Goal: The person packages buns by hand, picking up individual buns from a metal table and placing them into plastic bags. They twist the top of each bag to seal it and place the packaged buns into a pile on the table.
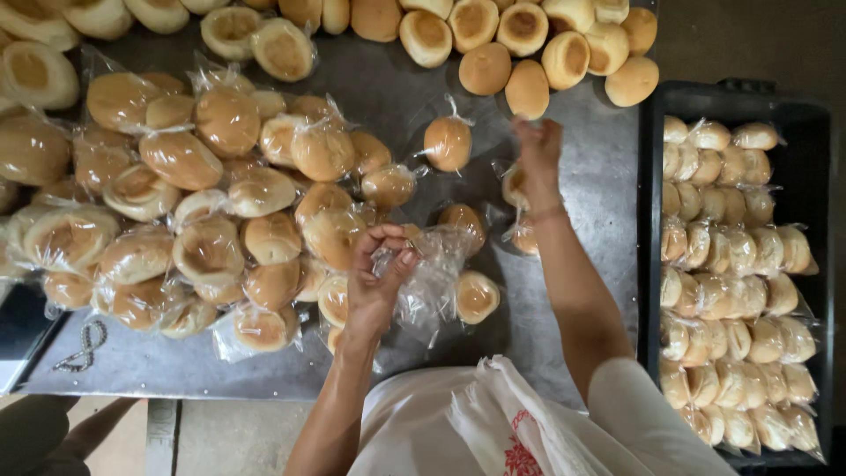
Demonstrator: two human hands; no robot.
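The left hand (377, 269) pinched a clear plastic bag (432, 273) open at centre; the right hand (538, 150) reached far, fingers closing on a loose bun (527, 88). Bagged buns (203, 203) were heaped at left and filled the black crate (654, 220) at right — unwrapped ones remained along the far edge. Bare metal table (582, 203) lay between — little room.

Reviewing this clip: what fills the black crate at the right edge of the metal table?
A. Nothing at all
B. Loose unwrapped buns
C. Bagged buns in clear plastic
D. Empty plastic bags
C: the black crate holds rows of bagged buns in clear plastic, while the loose unwrapped buns lie on the metal table beyond the right hand.
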